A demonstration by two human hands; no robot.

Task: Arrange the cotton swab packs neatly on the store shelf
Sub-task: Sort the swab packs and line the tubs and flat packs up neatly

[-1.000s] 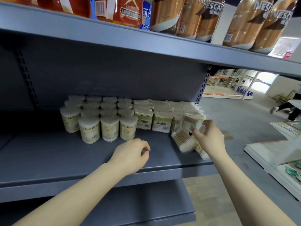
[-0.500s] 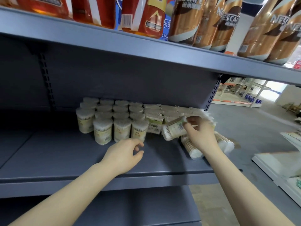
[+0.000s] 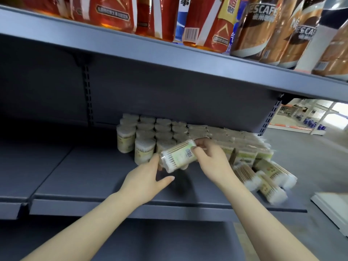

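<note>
A round cotton swab pack (image 3: pixel 178 155) lies sideways in the air just above the grey shelf (image 3: pixel 94 176), barcode facing up. My right hand (image 3: pixel 211 159) grips its right end. My left hand (image 3: pixel 148 178) touches its left end with the fingertips, thumb spread below. Behind them stand several upright round packs (image 3: pixel 145 140) in tidy rows. To the right, flat swab packs (image 3: pixel 243 146) are lined up, and three loose packs (image 3: pixel 269 179) lie tumbled near the shelf's right end.
The shelf above (image 3: pixel 169 59) carries red drink bottles (image 3: pixel 113 14) and brown Nescafe bottles (image 3: pixel 263 29). Bare shelf surface stretches to the left of the packs. A lower shelf (image 3: pixel 169 240) sits beneath. Store floor (image 3: pixel 305 147) and a white platform (image 3: pixel 331 204) lie to the right.
My right hand lifted one round pack from the loose pile and carried it left. My left hand rose from the shelf front to meet the pack's left end.
</note>
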